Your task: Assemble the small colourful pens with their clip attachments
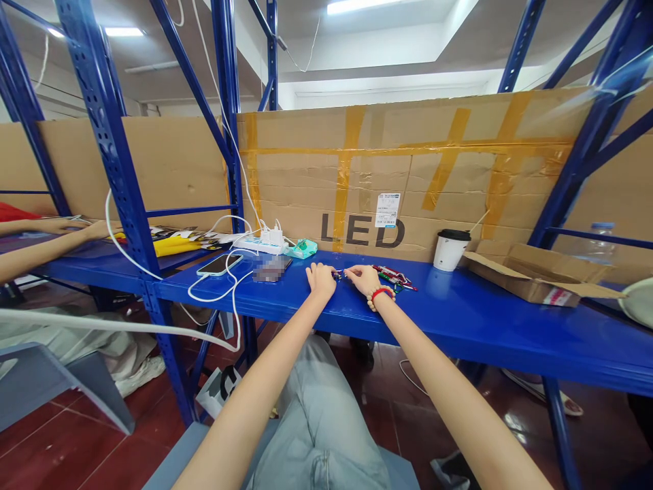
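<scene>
Over the blue shelf top [286, 299], my left hand [321, 280] is closed, its fingertips pinched on a small dark slim piece [337, 275]. Just to its right, my right hand [363, 278] pinches with thumb and fingers close to the same piece. What sits between those right fingertips is too small to make out. A red string and a beaded bracelet [380, 295] circle my right wrist. Beside the right hand lies a loose bunch of slim red, green and dark pens [395, 278], partly hidden by that hand.
A phone [219, 265], white cables, a power strip [262, 243] and a green packet [303, 249] lie left. Rightward stand a lidded paper cup [449, 250] and an open cardboard box [535, 275]. Blue posts flank the cardboard wall [306, 184]. Another person's arms [56, 238] rest far left.
</scene>
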A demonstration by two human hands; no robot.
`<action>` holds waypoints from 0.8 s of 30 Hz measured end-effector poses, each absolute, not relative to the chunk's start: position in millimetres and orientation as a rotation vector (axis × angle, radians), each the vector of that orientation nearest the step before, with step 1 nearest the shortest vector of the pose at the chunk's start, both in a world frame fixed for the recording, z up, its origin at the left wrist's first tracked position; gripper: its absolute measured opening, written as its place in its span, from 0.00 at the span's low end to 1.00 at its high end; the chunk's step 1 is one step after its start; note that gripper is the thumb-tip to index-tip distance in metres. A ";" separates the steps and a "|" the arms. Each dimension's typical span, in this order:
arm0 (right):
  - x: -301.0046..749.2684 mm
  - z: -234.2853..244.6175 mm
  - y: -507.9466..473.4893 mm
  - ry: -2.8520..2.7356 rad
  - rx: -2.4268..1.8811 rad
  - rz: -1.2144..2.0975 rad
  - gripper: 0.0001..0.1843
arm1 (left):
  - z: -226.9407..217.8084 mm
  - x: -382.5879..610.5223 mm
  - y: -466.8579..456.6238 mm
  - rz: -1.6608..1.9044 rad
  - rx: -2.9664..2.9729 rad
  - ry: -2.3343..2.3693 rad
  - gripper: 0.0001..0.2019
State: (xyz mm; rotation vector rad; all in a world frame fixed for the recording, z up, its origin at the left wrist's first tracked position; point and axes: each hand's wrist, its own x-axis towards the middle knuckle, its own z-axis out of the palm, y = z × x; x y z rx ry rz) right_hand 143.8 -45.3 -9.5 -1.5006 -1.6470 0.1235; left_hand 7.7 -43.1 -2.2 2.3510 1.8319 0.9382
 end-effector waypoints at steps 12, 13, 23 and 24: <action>143.6 -9.6 -45.0 -1.627 -1.523 0.148 0.10 | 0.3 9.2 -47.8 0.991 2.264 1.918 0.15; 144.0 -9.6 -44.5 -1.624 -1.521 0.144 0.10 | 0.1 9.3 -47.6 1.018 2.251 1.915 0.15; 145.9 -13.5 -38.1 -1.625 -1.537 0.101 0.10 | 1.4 11.1 -50.3 1.064 2.228 1.876 0.12; 145.4 -13.3 -38.5 -1.624 -1.543 0.108 0.10 | 1.8 11.3 -51.0 1.039 2.224 1.883 0.12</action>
